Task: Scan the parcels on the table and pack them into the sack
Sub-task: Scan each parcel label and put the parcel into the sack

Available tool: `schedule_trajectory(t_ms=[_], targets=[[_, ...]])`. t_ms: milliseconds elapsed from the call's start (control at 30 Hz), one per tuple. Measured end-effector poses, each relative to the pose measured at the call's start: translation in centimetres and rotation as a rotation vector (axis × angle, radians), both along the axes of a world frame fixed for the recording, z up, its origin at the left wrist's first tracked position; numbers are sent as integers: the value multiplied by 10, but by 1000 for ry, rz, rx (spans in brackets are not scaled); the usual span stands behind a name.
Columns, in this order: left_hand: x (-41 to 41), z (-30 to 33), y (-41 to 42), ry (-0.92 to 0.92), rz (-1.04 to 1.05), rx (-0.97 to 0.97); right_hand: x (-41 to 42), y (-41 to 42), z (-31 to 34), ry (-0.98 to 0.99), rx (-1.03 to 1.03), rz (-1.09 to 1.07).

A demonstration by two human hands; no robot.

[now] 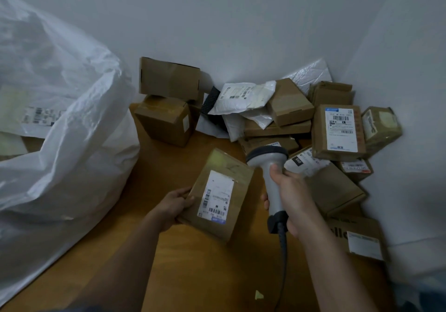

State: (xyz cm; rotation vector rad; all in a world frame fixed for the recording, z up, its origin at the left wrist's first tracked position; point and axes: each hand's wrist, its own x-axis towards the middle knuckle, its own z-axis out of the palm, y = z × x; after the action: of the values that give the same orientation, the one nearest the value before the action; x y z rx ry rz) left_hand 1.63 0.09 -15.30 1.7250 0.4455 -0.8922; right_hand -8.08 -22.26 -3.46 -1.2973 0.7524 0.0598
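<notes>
- Front centre: left hand [175, 205] grips brown parcel [218, 194] by its left edge, label face-up so the barcode can be read.
- Right hand [293, 197] wraps the scanner [270, 179] handle, head just beside that parcel's top corner.
- Remaining parcels [337, 130] heaped at the table's [166, 167] back right.
- Sack [60, 118] gapes at left, near enough to drop into.

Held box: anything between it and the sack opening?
Nothing visible. The left hand holds the labelled cardboard box over bare table, and the white sack lies open directly to its left; the other parcels sit behind and right.
</notes>
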Motion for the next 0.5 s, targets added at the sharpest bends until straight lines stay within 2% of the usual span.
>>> schedule_trajectory(t_ms=[67,200,233,300,333,400,467,500], targets=[[-5,-4,0,9,3,-25,-3,0,-2,9,-5,14],[-16,-17,1,20,212,-111,-7,-2,-6,39,-9,10],[-23,-20,-1,57,156,-86,-8,-3,-7,47,-11,11],[-37,-22,-6,126,-151,35,-10,-4,-8,54,-10,8],[-42,-24,-10,98,-276,104,-11,-4,-9,53,-10,4],[-40,-31,-18,-137,-323,258,-13,-5,-11,52,-20,0],[-29,-35,-24,-441,-319,491,-15,-7,-14,55,-31,-2],[-24,-35,-26,-559,-386,601,-16,-8,-17,62,-34,-4]])
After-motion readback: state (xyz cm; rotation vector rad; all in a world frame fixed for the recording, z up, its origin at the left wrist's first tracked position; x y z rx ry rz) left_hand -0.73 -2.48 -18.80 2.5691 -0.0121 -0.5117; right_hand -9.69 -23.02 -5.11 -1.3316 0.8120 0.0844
